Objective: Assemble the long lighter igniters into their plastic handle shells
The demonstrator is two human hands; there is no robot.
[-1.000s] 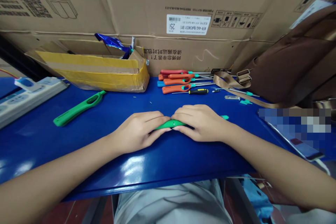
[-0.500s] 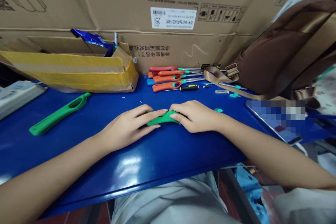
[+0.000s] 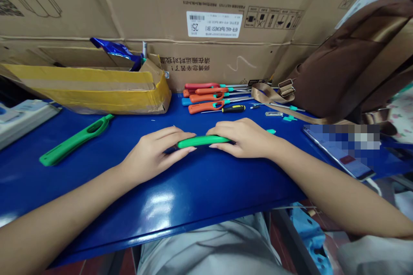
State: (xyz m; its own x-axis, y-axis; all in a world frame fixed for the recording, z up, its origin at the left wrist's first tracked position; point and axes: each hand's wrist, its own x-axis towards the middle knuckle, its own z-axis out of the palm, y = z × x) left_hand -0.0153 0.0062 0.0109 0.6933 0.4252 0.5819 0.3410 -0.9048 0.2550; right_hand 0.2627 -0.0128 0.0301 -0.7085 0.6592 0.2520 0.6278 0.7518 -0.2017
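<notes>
A green plastic handle piece point(image 3: 201, 141) lies just above the blue table point(image 3: 206, 180) at its middle. My left hand point(image 3: 155, 152) grips its left end with curled fingers. My right hand point(image 3: 243, 137) covers and grips its right end; a small teal tip point(image 3: 271, 131) shows just beyond that hand. A second green handle point(image 3: 75, 139) lies loose on the table to the left, apart from both hands.
Several orange-handled tools point(image 3: 209, 96) lie in a row at the back centre, with a small black-and-yellow screwdriver point(image 3: 232, 109). A yellow-taped carton point(image 3: 97, 88) sits back left, a white power strip point(image 3: 19, 120) far left, a brown bag point(image 3: 348, 64) right, a phone point(image 3: 338, 150) beside it.
The green piece has straightened and lifted slightly between my hands, and more of its length shows now. The view shifted to the right a second ago.
</notes>
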